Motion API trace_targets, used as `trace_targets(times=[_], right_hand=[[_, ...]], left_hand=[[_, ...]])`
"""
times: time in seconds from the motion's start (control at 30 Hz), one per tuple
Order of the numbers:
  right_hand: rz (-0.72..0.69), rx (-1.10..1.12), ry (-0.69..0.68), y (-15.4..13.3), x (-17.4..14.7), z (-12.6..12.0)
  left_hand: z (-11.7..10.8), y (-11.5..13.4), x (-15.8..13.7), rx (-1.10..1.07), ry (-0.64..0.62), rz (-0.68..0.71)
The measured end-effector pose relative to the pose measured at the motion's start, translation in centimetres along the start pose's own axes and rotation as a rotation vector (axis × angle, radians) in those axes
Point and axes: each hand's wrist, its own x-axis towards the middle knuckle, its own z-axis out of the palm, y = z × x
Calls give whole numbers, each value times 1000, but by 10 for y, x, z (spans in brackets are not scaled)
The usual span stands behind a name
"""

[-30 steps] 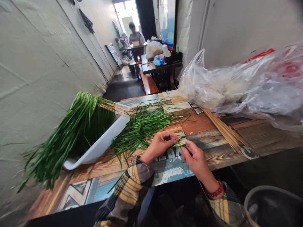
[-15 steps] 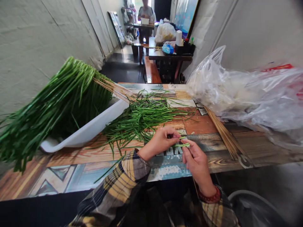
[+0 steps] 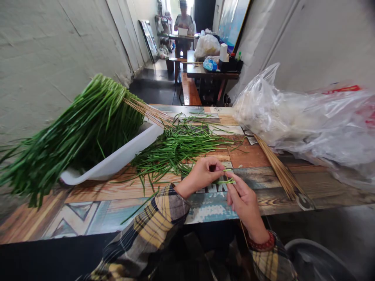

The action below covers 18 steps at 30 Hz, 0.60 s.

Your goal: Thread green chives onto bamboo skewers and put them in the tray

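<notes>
Near the table's front edge, my left hand pinches a few green chive stems, their pale cut ends pointing right. My right hand is closed on a thin bamboo skewer, whose lower part runs down below the palm. Its fingertips meet the stem ends, so the skewer's tip is hard to make out. Behind my hands lies a loose pile of chives. At the left, a thick bunch of skewered chives rests over a white tray, its bundled skewers pointing right.
Bare bamboo skewers lie at the right, beside a large clear plastic bag. A grey bin stands below at the right. Farther back are another table, a bench and a person holding a white container.
The view has shifted slightly, moving the scene a little to the right. Both hands keep their pinch, and the right fingertips have moved slightly against the stem ends.
</notes>
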Motion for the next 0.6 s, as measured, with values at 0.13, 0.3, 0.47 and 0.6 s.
trace_targets(times=[0.13, 0.3, 0.47, 0.6], right_hand=[[-3, -9, -3, 0, 0, 0], [-4, -39, -18, -3, 0, -1], [-13, -48, -24, -4, -1, -2], [-19, -42, -23, -4, -1, -1]], left_hand=[[0, 1, 0, -16, 0, -25], [0, 0, 0, -19, 3, -22], [0, -1, 1, 3, 10, 16], [-1, 1, 1, 40, 10, 46]])
